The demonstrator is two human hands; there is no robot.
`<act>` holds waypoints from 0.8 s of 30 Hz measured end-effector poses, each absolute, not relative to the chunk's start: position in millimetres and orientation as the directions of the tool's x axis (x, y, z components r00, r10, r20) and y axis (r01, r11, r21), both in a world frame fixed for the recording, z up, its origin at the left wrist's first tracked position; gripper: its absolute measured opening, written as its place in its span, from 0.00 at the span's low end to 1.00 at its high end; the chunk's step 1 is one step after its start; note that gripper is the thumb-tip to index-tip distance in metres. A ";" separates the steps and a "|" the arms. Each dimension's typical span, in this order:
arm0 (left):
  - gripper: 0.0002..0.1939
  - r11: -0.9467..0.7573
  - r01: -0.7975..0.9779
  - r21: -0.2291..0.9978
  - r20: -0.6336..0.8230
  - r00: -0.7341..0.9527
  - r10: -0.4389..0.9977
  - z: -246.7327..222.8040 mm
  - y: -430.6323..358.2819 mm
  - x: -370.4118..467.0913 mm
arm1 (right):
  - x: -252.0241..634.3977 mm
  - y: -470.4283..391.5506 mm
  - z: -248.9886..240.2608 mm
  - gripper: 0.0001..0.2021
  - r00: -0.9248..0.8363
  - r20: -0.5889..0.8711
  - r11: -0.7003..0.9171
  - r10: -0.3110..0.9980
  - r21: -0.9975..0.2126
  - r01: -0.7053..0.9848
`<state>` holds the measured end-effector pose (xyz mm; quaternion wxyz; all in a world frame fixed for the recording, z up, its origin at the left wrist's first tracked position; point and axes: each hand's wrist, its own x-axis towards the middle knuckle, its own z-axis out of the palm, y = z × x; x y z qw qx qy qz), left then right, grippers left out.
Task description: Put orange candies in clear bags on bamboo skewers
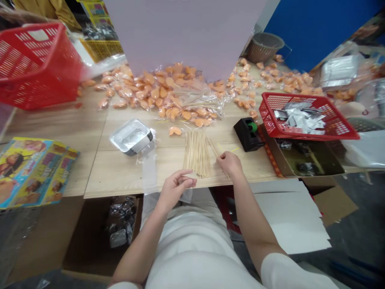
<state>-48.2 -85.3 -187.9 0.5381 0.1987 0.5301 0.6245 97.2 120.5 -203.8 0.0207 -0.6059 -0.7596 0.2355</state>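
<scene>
A row of thin bamboo skewers (197, 154) lies side by side on the wooden table in front of me. My right hand (230, 163) is closed at the row's right side, its fingers pinching a few separate skewers (214, 147). Close to the row's lower left end is my left hand (177, 186), fingers stretched and thumb apart, with nothing visible between them. A bit of clear plastic (187, 195) shows just below that hand; whether they touch, I cannot tell. One orange wrapped piece (175, 131) sits beyond the skewers' top left.
Stacked foil trays (131, 136) stand left, near a clear plastic strip (149, 170). A black tape dispenser (248, 134) and a red basket of silvery packets (309, 120) are right. Orange wrapped pieces (162, 92) are heaped behind. Printed boxes (36, 172) and another red basket (39, 68) occupy the left.
</scene>
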 end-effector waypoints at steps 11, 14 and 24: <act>0.24 0.177 -0.453 0.874 -0.343 -0.315 0.885 -185.4 -80.9 -42.5 | 119.7 136.9 -227.2 0.03 -0.335 -0.314 -0.007 0.888 -0.740 0.672; 0.24 0.180 -0.454 0.873 -0.348 -0.320 0.881 -184.2 -81.1 -42.6 | 119.1 134.4 -225.1 0.05 -0.344 -0.325 -0.059 0.881 -0.797 0.601; 0.23 0.190 -0.447 0.874 -0.351 -0.312 0.883 -185.0 -81.7 -41.0 | 118.6 132.3 -223.2 0.05 -0.333 -0.306 -0.106 0.892 -0.858 0.502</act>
